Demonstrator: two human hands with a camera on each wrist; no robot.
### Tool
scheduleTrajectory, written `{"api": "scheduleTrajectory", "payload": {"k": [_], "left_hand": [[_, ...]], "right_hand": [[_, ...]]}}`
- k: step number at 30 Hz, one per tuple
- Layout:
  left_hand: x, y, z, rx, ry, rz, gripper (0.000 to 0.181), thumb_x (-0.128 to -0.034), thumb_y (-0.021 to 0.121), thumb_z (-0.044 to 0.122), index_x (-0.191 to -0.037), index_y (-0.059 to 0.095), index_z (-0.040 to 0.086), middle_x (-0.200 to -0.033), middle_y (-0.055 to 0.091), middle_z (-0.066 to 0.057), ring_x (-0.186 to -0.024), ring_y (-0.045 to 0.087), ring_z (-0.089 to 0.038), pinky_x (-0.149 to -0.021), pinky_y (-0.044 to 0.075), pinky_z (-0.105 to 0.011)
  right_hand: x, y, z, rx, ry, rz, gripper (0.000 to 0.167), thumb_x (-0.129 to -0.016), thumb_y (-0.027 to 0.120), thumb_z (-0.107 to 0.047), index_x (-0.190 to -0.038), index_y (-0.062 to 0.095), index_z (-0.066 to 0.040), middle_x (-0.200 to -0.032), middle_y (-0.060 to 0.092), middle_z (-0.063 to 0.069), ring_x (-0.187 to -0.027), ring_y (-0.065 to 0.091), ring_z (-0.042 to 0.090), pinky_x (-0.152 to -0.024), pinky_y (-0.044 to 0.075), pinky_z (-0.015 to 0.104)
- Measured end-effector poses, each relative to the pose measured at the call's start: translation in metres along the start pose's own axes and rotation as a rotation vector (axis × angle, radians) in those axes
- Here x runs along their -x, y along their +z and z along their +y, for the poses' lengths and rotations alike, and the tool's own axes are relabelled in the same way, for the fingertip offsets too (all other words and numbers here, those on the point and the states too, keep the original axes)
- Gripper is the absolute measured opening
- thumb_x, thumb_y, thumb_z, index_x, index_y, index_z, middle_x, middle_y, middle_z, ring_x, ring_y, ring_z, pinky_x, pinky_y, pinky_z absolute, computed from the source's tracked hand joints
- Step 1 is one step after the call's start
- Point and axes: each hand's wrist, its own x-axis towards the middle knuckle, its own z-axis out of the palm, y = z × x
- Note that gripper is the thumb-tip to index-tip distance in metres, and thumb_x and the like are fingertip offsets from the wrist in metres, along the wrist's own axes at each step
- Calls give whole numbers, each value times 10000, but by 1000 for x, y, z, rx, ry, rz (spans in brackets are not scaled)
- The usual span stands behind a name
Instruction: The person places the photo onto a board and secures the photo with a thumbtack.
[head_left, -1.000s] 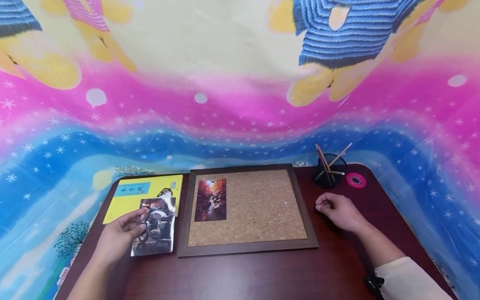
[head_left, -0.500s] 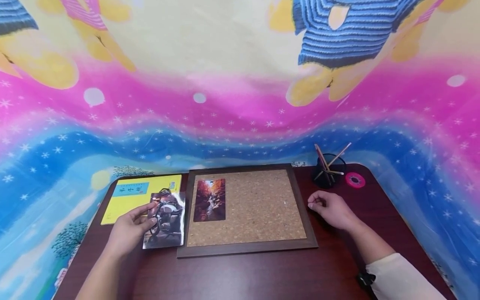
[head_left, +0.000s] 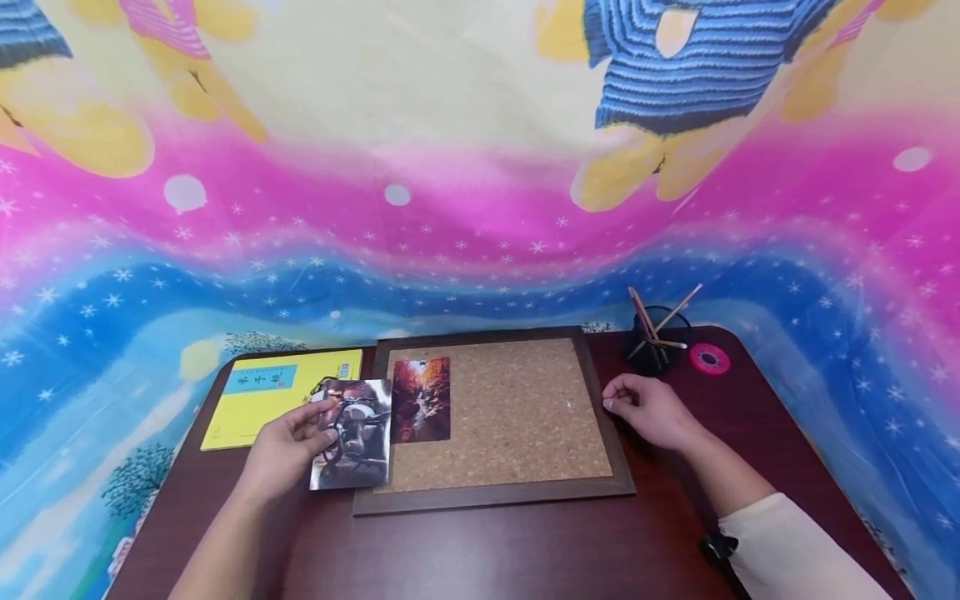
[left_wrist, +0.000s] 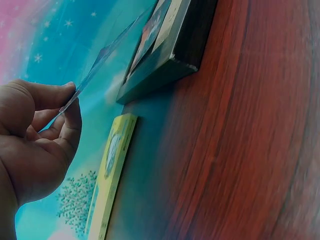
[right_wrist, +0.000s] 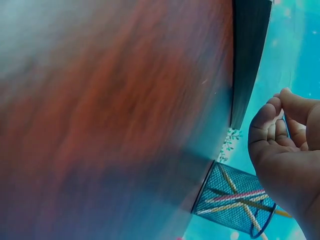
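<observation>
Head view: your left hand [head_left: 281, 452] pinches motorcycle photo [head_left: 360, 435] by corkboard [head_left: 517, 408] edge; right hand [head_left: 654, 410]: can't tell if gripping anything. Likely placing step; next needs lowering flat, clear of autumn picture [head_left: 422, 400].

A smooth, glossy finish is seen on the motorcycle photo [head_left: 362, 450]. Rough, speckled cork [head_left: 525, 417] is edged by a matt, wood-like frame [head_left: 495, 497]. The wood-grained table [head_left: 480, 554] is lightly polished. The pencil cup [right_wrist: 232, 218] is made of metal-looking mesh.
</observation>
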Motion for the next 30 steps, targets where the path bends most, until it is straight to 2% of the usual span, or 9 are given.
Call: {"api": "scheduleTrajectory", "payload": {"k": [5, 10, 14, 18, 21, 23, 25, 28, 30], "left_hand": [[-4, 11, 5, 24, 12, 1, 516, -977, 738, 178, -1472, 596, 143, -1439, 607, -166, -1228, 647, -295, -851, 585, -257], [-9, 19, 11, 17, 56, -9, 504, -965, 740, 136, -1452, 610, 119, -1311, 680, -155, -997, 702, -176, -723, 574, -264], [-12, 25, 14, 9, 81, -26, 507, -953, 751, 126, -1441, 616, 107, -1189, 715, -148, -781, 652, -143, -577, 496, -271], [-15, 32, 17, 16, 91, -37, 511, -940, 759, 111, -1433, 623, 109, -1010, 726, -94, -662, 570, -135, -517, 435, -272], [-18, 37, 19, 29, 87, -39, 506, -932, 762, 103, -1420, 635, 139, -761, 619, -26, -574, 467, -127, -484, 382, -256], [-20, 41, 21, 39, 88, -40, 508, -926, 768, 96, -1415, 639, 140, -742, 592, -18, -572, 453, -129, -484, 376, -249], [-21, 44, 23, 46, 96, -42, 515, -919, 772, 83, -1414, 638, 126, -755, 606, -48, -621, 519, -142, -506, 407, -244], [-23, 48, 25, 47, 109, -48, 530, -910, 781, 76, -1418, 632, 100, -945, 707, -98, -771, 640, -184, -576, 487, -256], [-25, 51, 26, 40, 112, -50, 533, -906, 788, 86, -1416, 635, 105, -964, 707, -118, -805, 658, -209, -598, 506, -267]], "right_hand": [[-5, 3, -6, -14, 4, -6, 54, -987, 724, -179, -1034, 704, -164, -901, 672, -6, -802, 590, 197, -700, 494, 342], [-9, 6, -10, -39, -23, -6, 63, -975, 737, -178, -1013, 711, -135, -899, 680, -18, -828, 607, 181, -723, 502, 328], [-12, 8, -14, -51, -32, -12, 90, -987, 726, -212, -1001, 708, -125, -899, 683, -24, -830, 613, 175, -722, 505, 319], [-15, 9, -19, -50, -26, -28, 109, -1003, 707, -239, -1003, 699, -130, -893, 676, -20, -804, 599, 180, -696, 497, 324], [-18, 10, -22, -49, -26, -28, 111, -994, 719, -240, -997, 694, -132, -882, 674, -23, -799, 600, 178, -701, 495, 327], [-20, 11, -23, -55, -33, -29, 111, -985, 730, -230, -993, 694, -125, -875, 676, -22, -802, 604, 177, -707, 496, 330], [-23, 12, -25, -61, -33, -27, 108, -977, 741, -226, -980, 694, -129, -864, 676, -26, -799, 608, 176, -706, 499, 327], [-25, 14, -28, -71, -36, -31, 102, -974, 741, -212, -975, 696, -120, -864, 678, -23, -798, 612, 178, -698, 507, 326], [-27, 15, -30, -77, -35, -30, 101, -971, 740, -206, -977, 697, -114, -867, 680, -20, -795, 617, 177, -691, 515, 325]]}}
